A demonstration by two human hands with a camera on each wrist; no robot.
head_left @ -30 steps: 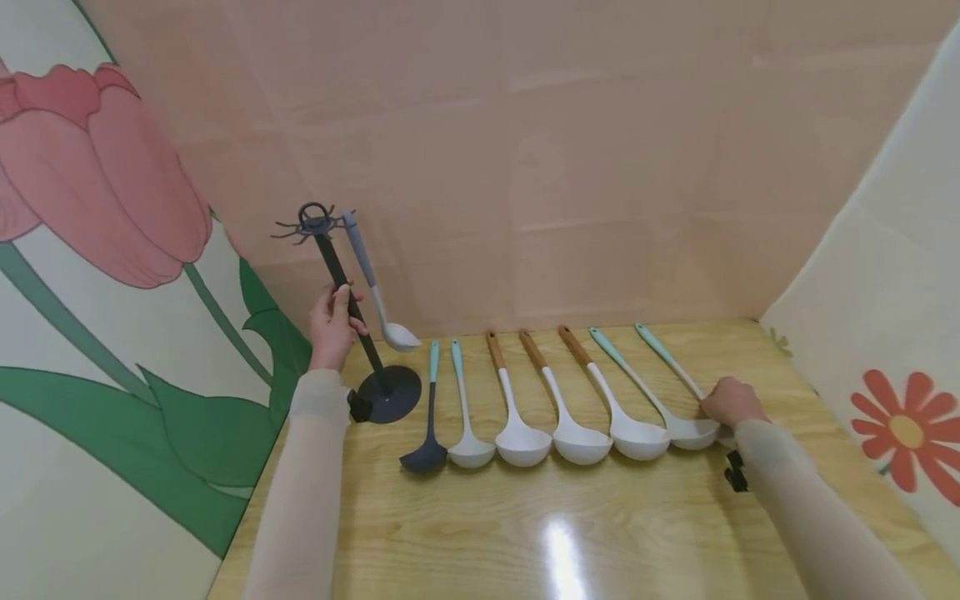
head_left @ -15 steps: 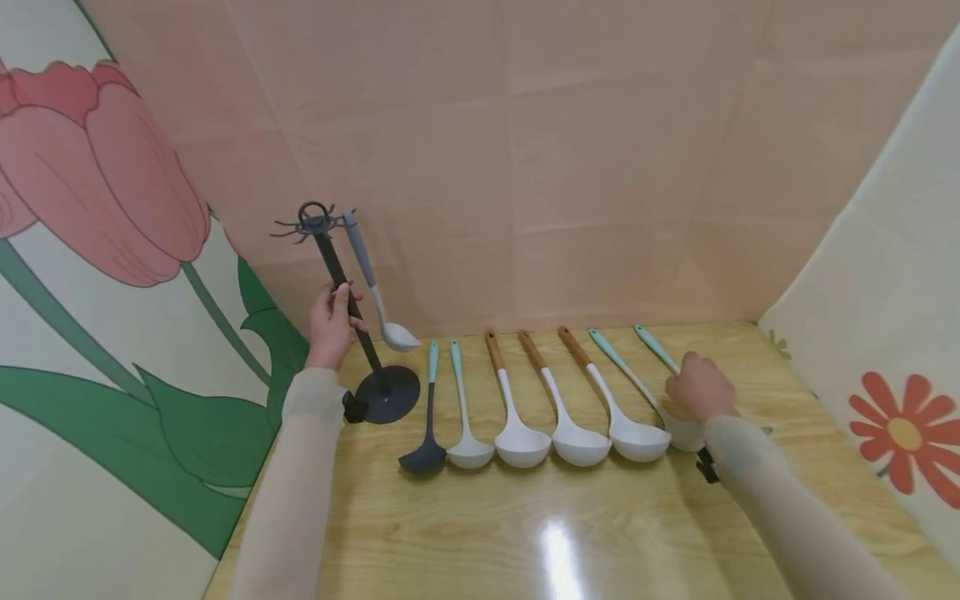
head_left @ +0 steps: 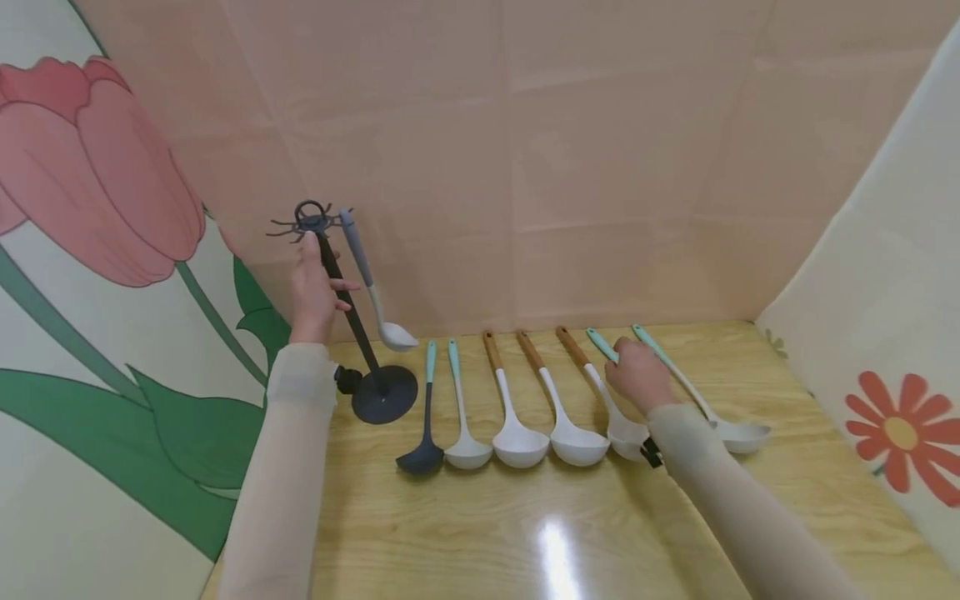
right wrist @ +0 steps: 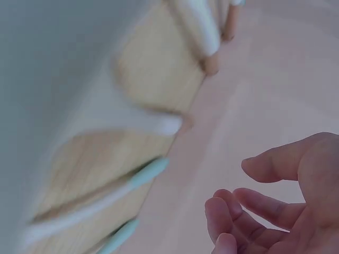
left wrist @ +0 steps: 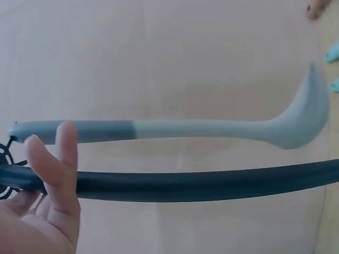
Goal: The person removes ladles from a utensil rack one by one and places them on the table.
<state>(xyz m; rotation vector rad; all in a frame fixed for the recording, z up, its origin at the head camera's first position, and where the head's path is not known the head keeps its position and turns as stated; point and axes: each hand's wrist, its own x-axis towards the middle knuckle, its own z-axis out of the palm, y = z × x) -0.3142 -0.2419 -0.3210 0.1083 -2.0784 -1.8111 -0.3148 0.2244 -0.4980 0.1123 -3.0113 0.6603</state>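
Observation:
In the head view, my left hand (head_left: 311, 296) loosely holds the upper pole of a black utensil stand (head_left: 382, 396), just under its ring of hooks. A small ladle (left wrist: 296, 119) with a grey-blue handle and pale bowl hangs from one hook. On the right, my right hand (head_left: 640, 377) is over a mint-handled ladle (head_left: 602, 343), hiding most of it. Its thumb and bent fingers stand apart with nothing between them in the right wrist view. A brown-handled white ladle (head_left: 622, 435) lies close to its left, and another mint-handled ladle (head_left: 738, 436) to its right.
More ladles lie in a row on the wooden table (head_left: 450, 533): a dark-bowled one (head_left: 423, 458), a slim mint-handled one (head_left: 468, 452) and brown-handled white ones (head_left: 521, 446). A pinkish backdrop (head_left: 600, 167) rises behind; a tulip-print wall (head_left: 105, 183) stands left, a flower-print wall (head_left: 825, 333) right.
My right hand has moved left along the row from the rightmost ladle, which now shows. My left hand has slid up the pole towards the hooks; the stand stays put.

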